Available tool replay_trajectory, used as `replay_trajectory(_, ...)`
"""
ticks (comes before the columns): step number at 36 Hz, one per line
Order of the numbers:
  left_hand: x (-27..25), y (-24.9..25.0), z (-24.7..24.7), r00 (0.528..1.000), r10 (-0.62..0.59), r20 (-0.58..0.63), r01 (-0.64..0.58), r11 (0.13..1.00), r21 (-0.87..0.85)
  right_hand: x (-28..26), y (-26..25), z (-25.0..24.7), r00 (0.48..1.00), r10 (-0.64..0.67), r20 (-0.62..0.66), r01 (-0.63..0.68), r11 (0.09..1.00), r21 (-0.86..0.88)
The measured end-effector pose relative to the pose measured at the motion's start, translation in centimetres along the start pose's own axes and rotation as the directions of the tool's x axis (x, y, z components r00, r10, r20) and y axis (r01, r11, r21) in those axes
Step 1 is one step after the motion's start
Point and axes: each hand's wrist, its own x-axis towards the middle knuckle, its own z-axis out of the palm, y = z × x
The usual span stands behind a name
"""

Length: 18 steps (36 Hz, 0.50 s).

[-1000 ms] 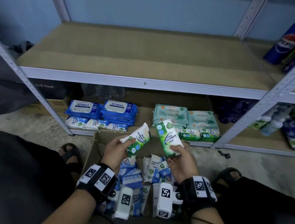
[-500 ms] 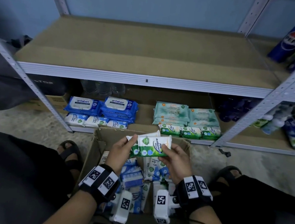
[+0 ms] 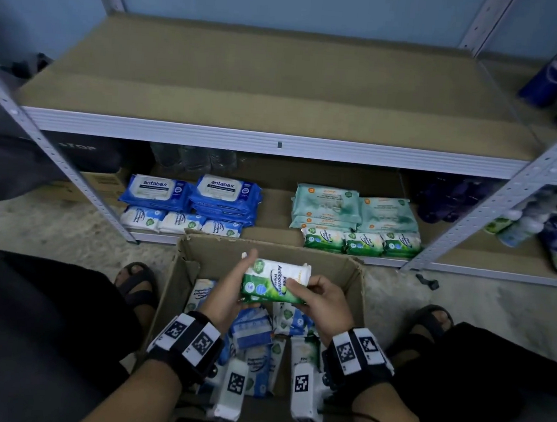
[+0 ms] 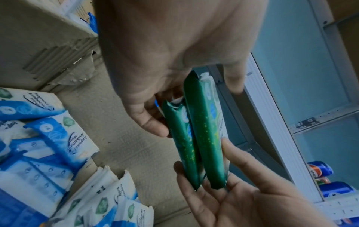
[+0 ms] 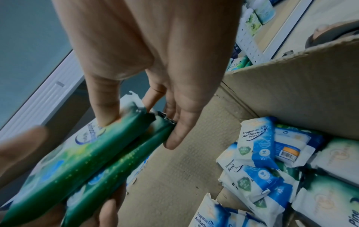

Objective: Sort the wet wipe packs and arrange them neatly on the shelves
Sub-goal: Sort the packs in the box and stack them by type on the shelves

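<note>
Right now we hold two green pine wipe packs stacked face to face above the open cardboard box, between our knees and just in front of the lower shelf. Our left hand cups one short end of the pair, thumb up along the edge, and our right hand pinches the other end, thumb on top and fingers curled beneath. Both hands are closed on the packs, neither free.

These packs look light and soft, with glossy film that we judge slippery, so one could slide off the other. We think the safest hold is across the flat faces, squeezing the pair together near the middle, not by the crimped end seals, which look thin and would likely let the packs swing.

Their likely place is the row of small green packs at the front right of that shelf, before the pale green stacks. More blue and white packs lie loose in the box.
</note>
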Motion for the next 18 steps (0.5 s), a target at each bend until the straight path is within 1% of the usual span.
replay_trajectory(2,0.3,-0.4,-0.3,1.0,0.005,-0.018,-0.004,0.999,0.037,0.2,-0.1,0.3,1.0,0.029,-0.002,-0.028,0.999,0.045)
replay_trajectory(4,0.8,-0.7,-0.6,1.0,0.0,-0.027,0.0,1.0,0.02,0.3,-0.1,0.4,0.998,0.055,-0.013,-0.054,0.995,0.083)
replay_trajectory(9,1.4,-0.7,-1.0,0.999,0.014,0.034,-0.013,1.0,-0.023,1.3,0.5,0.1,0.995,0.096,-0.02,-0.091,0.979,0.184)
replay_trajectory(13,1.9,-0.9,-1.0,0.999,0.012,0.037,-0.01,0.999,-0.041,1.8,0.7,-0.1,0.991,0.134,-0.013,-0.126,0.954,0.272)
replay_trajectory(16,2.5,-1.3,-1.2,0.999,0.026,0.029,-0.025,0.999,-0.032,1.9,0.8,-0.4,0.989,0.145,0.009,-0.142,0.958,0.247)
replay_trajectory(18,2.9,-1.5,-1.3,0.999,0.033,0.025,-0.033,0.999,0.007,1.9,1.0,-0.5,0.987,0.159,0.026,-0.161,0.962,0.221)
